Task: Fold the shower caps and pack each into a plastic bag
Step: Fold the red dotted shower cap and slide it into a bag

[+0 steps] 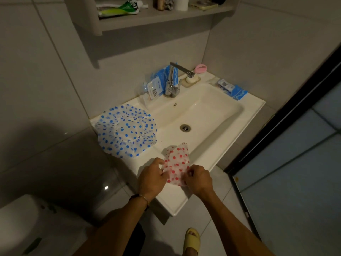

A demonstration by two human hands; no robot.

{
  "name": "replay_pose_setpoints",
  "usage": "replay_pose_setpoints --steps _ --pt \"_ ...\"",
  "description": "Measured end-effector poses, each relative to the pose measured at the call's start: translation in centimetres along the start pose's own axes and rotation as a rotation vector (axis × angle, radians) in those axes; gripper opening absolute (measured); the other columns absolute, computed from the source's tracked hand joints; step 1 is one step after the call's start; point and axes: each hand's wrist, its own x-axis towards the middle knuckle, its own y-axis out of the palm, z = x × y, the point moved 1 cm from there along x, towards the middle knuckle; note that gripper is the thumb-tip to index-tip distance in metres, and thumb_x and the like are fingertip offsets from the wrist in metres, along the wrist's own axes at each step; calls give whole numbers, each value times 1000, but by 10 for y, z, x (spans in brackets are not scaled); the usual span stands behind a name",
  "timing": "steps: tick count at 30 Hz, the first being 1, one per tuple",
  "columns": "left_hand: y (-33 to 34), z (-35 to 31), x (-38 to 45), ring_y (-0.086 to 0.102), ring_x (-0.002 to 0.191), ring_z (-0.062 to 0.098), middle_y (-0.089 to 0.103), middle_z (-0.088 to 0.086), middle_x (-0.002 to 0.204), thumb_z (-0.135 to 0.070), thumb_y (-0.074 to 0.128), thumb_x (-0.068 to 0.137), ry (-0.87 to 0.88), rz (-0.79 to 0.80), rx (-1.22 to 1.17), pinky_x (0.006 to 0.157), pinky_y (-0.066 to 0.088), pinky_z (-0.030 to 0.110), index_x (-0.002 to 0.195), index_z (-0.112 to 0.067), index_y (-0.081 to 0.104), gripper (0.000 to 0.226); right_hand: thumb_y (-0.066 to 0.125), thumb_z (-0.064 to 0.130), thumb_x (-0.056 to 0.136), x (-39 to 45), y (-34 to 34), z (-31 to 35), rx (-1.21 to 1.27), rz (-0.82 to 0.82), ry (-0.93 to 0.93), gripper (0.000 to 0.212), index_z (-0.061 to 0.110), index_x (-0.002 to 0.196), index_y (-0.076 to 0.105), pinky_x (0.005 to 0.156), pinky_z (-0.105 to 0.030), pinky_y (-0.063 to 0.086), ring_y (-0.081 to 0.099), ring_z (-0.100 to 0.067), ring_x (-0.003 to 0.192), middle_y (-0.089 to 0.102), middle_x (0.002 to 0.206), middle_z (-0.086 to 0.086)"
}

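A white shower cap with red dots (176,162) lies folded into a narrow wedge on the front rim of the sink (217,159). My left hand (153,177) pinches its left edge and my right hand (198,179) pinches its lower right corner. A second shower cap with blue dots (126,130) lies spread open on the sink's left corner, apart from both hands. An open clear plastic bag with a blue printed card (156,85) leans behind the faucet (172,82). Another blue-and-clear plastic bag (233,89) rests on the sink's far right corner.
A soap bar in a dish (191,80) and a pink brush (201,68) sit behind the basin. A shelf (160,17) with toiletries hangs above. A toilet (22,224) stands at lower left, a dark-framed glass door (287,145) at right.
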Motion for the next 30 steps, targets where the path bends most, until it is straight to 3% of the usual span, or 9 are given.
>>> replay_pose_setpoints --steps 4,9,12,14,16,18,23,27,30 --pt "4 6 -6 54 99 16 58 0 110 -20 77 74 270 -80 248 73 51 23 101 -22 63 31 54 37 91 -2 8 3 -122 -60 -58 26 17 106 60 88 -42 52 66 -21 82 69 93 -2" --pt "4 21 0 57 115 25 69 -2 113 -18 86 51 622 83 662 85 53 42 91 -25 74 42 60 41 87 -4 15 -1 -307 -158 -193 34 17 112 53 88 -39 49 62 -20 86 66 97 -2" --pt "0 22 5 48 127 24 67 -5 118 -26 77 72 606 211 751 100 44 45 115 -23 66 44 69 40 79 -7 24 3 -418 -303 -438 34 17 104 63 79 -42 51 61 -26 92 66 102 -6" --pt "0 25 6 30 139 21 52 -7 136 -43 40 95 573 258 722 112 28 46 137 -24 46 47 44 43 93 -8 31 8 -447 -205 -502 41 20 125 58 99 -53 39 50 -33 123 56 133 -7" --pt "1 31 7 20 142 19 40 -9 145 -54 7 93 535 288 710 116 17 46 143 -26 33 63 14 48 98 -6 37 2 -524 -53 -492 56 27 149 21 115 -56 2 6 -32 146 10 157 -1" --pt "1 37 7 24 141 20 44 -8 143 -54 7 92 551 277 691 115 18 46 141 -27 37 64 1 51 96 0 32 -10 -586 28 -507 58 31 150 -6 111 -53 -19 -20 -27 142 -16 153 5" --pt "0 42 6 24 141 22 43 -9 143 -56 -6 91 553 297 647 115 15 48 140 -25 40 74 2 53 96 5 1 -42 -725 73 -484 56 35 147 -15 108 -50 -25 -18 -26 144 -18 154 5" --pt "0 40 1 29 139 23 46 -8 142 -53 -6 92 537 284 600 114 19 50 138 -25 44 74 -9 60 89 3 -12 -31 -734 3 -532 72 27 151 4 108 -52 -24 -1 -32 146 -5 155 -1" --pt "0 39 -1 23 141 21 40 -7 145 -53 -8 91 540 282 594 115 17 50 142 -24 38 74 -15 54 84 -3 12 0 -628 69 -526 74 25 151 -2 109 -52 -23 -14 -25 144 -14 153 4"
